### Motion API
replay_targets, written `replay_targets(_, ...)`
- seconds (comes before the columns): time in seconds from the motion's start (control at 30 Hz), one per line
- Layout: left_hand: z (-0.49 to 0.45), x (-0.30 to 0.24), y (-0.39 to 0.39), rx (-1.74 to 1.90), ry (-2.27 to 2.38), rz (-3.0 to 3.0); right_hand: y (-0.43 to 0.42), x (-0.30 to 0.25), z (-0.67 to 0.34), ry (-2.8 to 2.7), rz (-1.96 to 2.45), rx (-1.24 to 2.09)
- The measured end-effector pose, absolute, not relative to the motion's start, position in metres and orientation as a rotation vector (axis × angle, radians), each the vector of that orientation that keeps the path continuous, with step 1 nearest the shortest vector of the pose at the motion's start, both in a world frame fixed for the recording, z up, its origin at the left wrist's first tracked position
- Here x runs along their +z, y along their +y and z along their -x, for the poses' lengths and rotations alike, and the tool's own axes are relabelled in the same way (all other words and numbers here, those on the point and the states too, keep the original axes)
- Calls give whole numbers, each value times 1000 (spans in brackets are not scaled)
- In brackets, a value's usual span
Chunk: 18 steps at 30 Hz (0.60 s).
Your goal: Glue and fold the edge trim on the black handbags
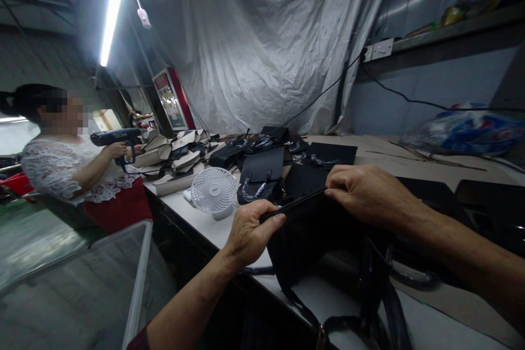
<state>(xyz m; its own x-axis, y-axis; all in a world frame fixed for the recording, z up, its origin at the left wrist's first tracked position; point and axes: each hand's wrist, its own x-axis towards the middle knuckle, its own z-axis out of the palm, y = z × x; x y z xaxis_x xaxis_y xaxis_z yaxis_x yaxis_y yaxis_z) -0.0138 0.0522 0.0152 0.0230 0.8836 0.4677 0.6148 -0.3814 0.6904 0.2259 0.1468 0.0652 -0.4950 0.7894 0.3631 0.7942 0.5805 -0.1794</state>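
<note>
A black handbag [315, 240] stands on the white worktable [192, 213] in front of me, its straps trailing toward the table's near edge. My left hand [250, 232] is closed on the bag's upper rim at the left, thumb on top. My right hand [365, 194] grips the same rim at the right, fingers curled over it. Between both hands the rim is stretched into a thin dark line.
A small white desk fan [213, 191] stands just left of the bag. Behind it lie several black bags [262, 172] and a stack of beige pieces [176, 161]. At the left a person [69, 158] holds a black heat gun [117, 138]. A glass-topped case [82, 279] sits lower left.
</note>
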Motion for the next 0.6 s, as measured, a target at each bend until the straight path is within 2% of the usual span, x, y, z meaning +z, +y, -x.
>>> replay_targets(0.4,10,15,68,1412,1491,-2510,140,71,-226,-2415,1364,-61)
replay_targets(0.6,9,25,71,1342,1498,-2633,139,72,-227,-2404,1375,-60)
